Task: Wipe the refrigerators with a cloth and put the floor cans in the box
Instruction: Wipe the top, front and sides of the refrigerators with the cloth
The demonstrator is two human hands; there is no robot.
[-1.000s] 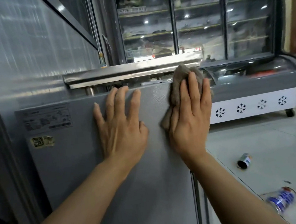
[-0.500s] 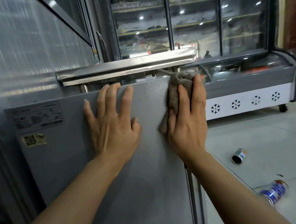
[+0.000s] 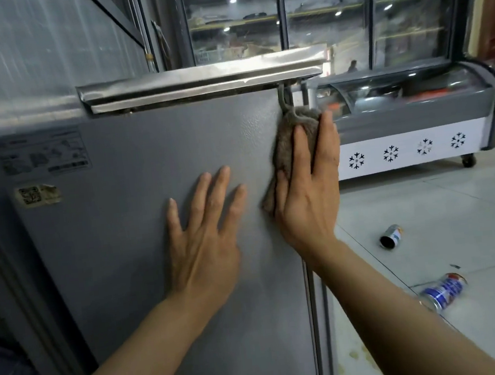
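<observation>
The grey side panel of a refrigerator (image 3: 122,231) fills the middle of the view. My right hand (image 3: 308,199) presses a grey-brown cloth (image 3: 288,140) flat against the panel's right edge, fingers pointing up. My left hand (image 3: 205,234) lies flat on the panel just left of it, fingers spread, holding nothing. Two cans lie on their sides on the tiled floor to the right: a small one with a dark open end (image 3: 391,235) and a blue and white one (image 3: 443,290) nearer to me.
A steel ledge (image 3: 201,82) juts out above the panel. A chest freezer (image 3: 411,127) with snowflake marks stands at the right on castors, and a glass-door display fridge (image 3: 326,17) behind it. Labels and a QR sticker (image 3: 37,194) sit on the panel's left. No box is in view.
Both hands have slid down the panel, away from the steel ledge, with the cloth under the right hand. The view has shifted slightly. The cans have not moved on the floor.
</observation>
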